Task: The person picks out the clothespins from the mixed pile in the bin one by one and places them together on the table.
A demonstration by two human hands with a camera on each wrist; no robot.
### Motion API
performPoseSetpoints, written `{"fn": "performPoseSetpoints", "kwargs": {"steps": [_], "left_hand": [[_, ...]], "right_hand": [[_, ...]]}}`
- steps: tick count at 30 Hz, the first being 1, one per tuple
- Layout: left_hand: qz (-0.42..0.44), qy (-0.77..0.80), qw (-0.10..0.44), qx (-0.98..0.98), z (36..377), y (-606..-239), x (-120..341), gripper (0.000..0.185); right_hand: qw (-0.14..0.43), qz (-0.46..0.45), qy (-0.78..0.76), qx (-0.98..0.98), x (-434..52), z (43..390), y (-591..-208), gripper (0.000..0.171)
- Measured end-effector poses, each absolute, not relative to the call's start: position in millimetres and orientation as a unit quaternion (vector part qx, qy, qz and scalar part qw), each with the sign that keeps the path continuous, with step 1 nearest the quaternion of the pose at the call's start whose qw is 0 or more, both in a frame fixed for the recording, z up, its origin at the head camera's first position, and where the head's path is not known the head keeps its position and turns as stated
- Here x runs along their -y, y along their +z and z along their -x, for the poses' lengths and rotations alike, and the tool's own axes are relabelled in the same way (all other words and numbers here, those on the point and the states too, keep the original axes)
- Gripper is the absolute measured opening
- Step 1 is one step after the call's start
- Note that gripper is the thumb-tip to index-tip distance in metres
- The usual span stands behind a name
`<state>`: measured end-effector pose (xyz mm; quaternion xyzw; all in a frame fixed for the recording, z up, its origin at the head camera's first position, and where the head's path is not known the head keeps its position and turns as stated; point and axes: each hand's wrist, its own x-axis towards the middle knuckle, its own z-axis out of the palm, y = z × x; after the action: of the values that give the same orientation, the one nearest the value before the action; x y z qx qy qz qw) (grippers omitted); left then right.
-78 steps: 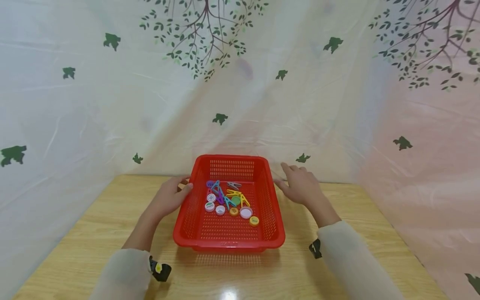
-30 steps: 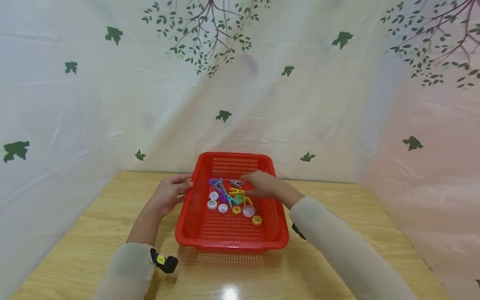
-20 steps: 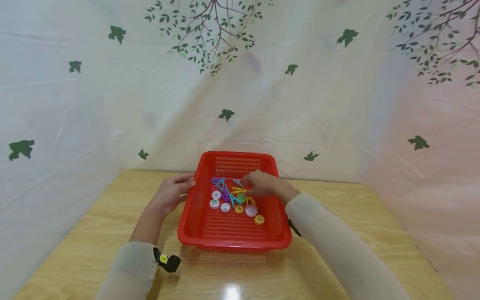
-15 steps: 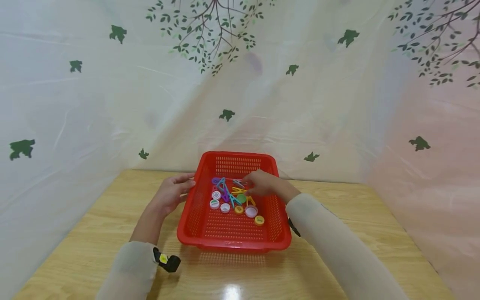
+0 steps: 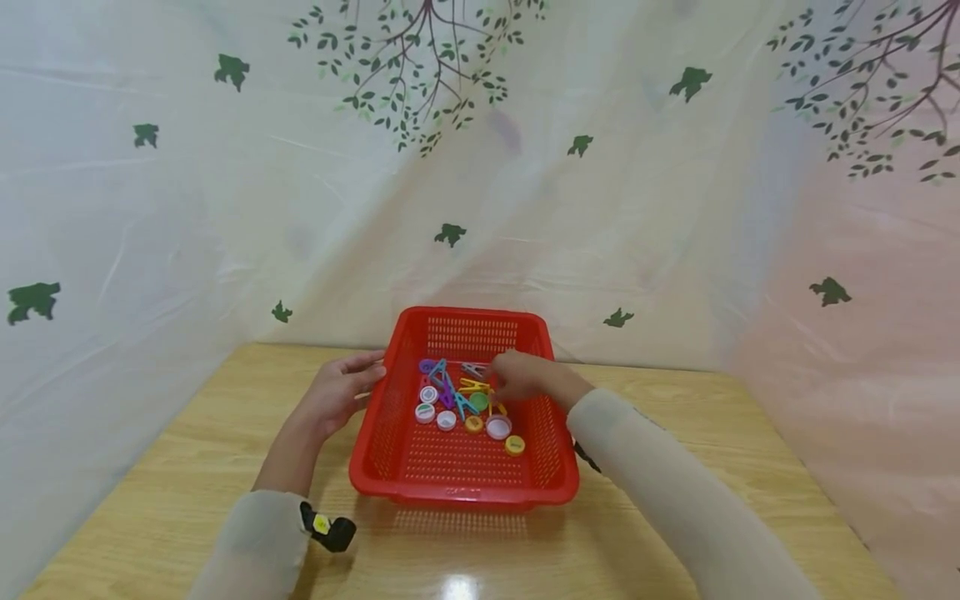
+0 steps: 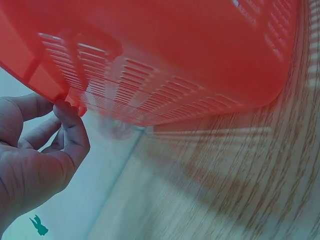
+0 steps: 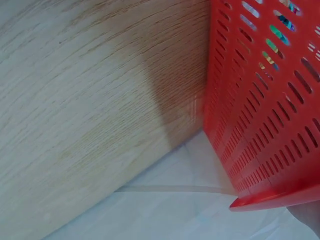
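A red perforated plastic basket stands on the wooden table, holding small clothespins and round bottle caps. My left hand grips its left rim; in the left wrist view the thumb and fingers of this hand pinch the rim edge. My right hand reaches over the right side into the basket, fingers pointing down at a yellow clothespin. Whether they pinch it I cannot tell. Just left lie another yellow clothespin, a green cap and a grey clothespin. In the right wrist view the basket wall hides the fingers.
Blue clothespins, white caps, a pale cap and orange-yellow caps lie on the basket floor. Wooden tabletop surrounds the basket. A pale leaf-patterned sheet hangs behind the table.
My right hand has come from outside the basket's right rim into it, and its fingers have dipped from near the grey clothespin to the yellow one. The left hand stays at the rim.
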<state>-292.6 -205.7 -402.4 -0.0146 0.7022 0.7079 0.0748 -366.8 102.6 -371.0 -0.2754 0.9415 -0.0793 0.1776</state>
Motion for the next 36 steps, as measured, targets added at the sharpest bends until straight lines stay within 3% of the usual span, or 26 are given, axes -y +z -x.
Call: {"fn": "performPoseSetpoints", "kwargs": {"steps": [15,36], "left_hand": [[0.000,0.709,0.071,-0.701,291.0,-406.4,206.8,0.051],[0.004,0.708,0.063,-0.704,289.8,-404.0,205.1,0.049]], "right_hand": [[0.191,0.301,-0.035,-0.934,-99.9,363.6,-384.7,0.043],[0.193,0.326,-0.089,-0.921,-95.1,362.8,-389.5,0.043]]}}
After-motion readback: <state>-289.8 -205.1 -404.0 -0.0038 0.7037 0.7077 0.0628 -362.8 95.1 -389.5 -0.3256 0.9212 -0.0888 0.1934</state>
